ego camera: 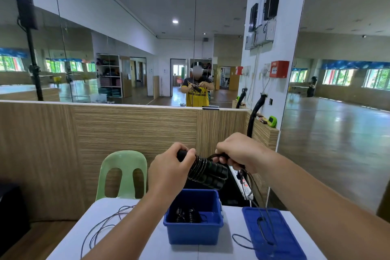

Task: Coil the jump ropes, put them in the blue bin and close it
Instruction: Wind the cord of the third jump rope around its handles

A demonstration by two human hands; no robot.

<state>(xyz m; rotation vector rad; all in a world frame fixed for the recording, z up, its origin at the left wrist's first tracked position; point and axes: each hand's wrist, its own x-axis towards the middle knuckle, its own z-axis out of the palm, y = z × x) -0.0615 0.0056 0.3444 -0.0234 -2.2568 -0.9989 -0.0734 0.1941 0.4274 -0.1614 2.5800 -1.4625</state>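
While the black jump rope (207,172) is held in the air just above the far rim of the blue bin (193,233), its two thick handles lie side by side with several turns of thin cord wound round them. The left hand (171,167) grips the handles' left end, fingers curled over the top. The right hand (238,152) is closed on the cord at the handles' right end, its fingers bent round the strands. From that hand the free cord (262,230) hangs down and lies looped across the blue lid (280,236), which rests flat on the table to the right of the bin and apart from it.

The bin stands open near the middle of the white table (147,245); inside it lie coiled ropes (185,215), dark and bundled. On the left part of the table a loose rope (101,226) sprawls in wide loops, running off the left edge.

Beyond the table's far left corner stands a pale green plastic chair (123,167), backed by a wood-grain partition (135,126). Above the partition a wall mirror (126,38) reflects the room.
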